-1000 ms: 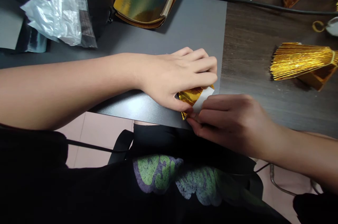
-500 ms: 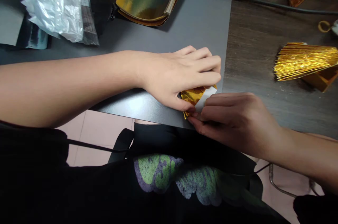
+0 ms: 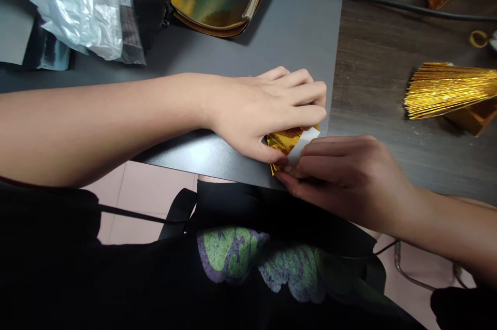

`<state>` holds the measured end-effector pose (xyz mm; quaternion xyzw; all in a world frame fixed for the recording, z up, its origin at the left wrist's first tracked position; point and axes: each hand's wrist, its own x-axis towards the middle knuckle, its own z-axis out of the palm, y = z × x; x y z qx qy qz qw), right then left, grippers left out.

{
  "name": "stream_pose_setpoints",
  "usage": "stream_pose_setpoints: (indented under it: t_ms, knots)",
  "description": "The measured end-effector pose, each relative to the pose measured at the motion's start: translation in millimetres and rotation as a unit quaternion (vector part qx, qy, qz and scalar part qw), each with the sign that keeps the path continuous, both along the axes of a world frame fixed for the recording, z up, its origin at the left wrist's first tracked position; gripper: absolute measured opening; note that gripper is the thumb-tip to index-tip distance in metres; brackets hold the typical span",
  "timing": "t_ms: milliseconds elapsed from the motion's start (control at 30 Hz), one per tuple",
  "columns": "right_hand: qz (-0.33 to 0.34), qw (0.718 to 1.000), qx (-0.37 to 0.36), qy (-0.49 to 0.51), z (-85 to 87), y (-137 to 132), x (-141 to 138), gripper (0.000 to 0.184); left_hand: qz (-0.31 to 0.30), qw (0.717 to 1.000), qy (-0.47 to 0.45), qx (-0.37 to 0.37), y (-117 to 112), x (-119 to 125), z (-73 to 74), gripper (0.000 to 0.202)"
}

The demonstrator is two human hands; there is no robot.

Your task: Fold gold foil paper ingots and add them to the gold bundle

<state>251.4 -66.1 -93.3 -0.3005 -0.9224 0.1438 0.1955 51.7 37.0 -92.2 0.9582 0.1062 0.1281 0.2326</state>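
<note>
Smooth gold foil (image 3: 285,139) with a matte white strip (image 3: 308,141) lies at the mat's (image 3: 303,45) near edge, pinched by the right hand (image 3: 341,177); the left hand (image 3: 264,110) covers it, its grip impossible to tell; right of the mat sits a pleated, glittering fan (image 3: 446,90)

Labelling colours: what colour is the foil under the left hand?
Shiny gold foil, with a white strip; head view shows it.

The creased gold foil (image 3: 285,138) is glossy, with a matt white paper-like strip (image 3: 306,139) on its right edge. Around the foil the grey surface (image 3: 295,40) is smooth with a soft sheen. Well left of the foil lies crinkled, shiny plastic (image 3: 99,16), and right of it dull wood-grained tabletop (image 3: 368,50).
</note>
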Motion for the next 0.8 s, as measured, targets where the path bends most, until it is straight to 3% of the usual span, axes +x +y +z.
stream_pose_setpoints:
  t_ms: [200, 400, 567, 733, 800]
  knots:
    - [0.002, 1.0, -0.009, -0.012, 1.7, 1, 0, 0.034, 0.036, 0.998, 0.037, -0.046, -2, 2, 3.0, 0.047]
    - [-0.003, 1.0, -0.014, -0.02, -0.9, 1, 2, 0.032, -0.027, 0.997, 0.054, 0.051, 1, -1, -1.5, 0.037]
    - [0.059, 0.996, 0.038, -0.047, 2.4, 4, 8, 0.033, -0.03, 0.998, -0.022, 0.053, 3, -3, -6.1, 0.035]
    - [0.102, 0.989, 0.062, -0.084, 9.7, 9, 13, 0.03, -0.043, 0.992, 0.054, 0.109, 3, -3, -6.4, 0.035]
    - [0.107, 0.988, 0.055, -0.097, 11.4, 10, 15, 0.031, -0.045, 0.993, 0.024, 0.11, 4, -3, -9.4, 0.034]
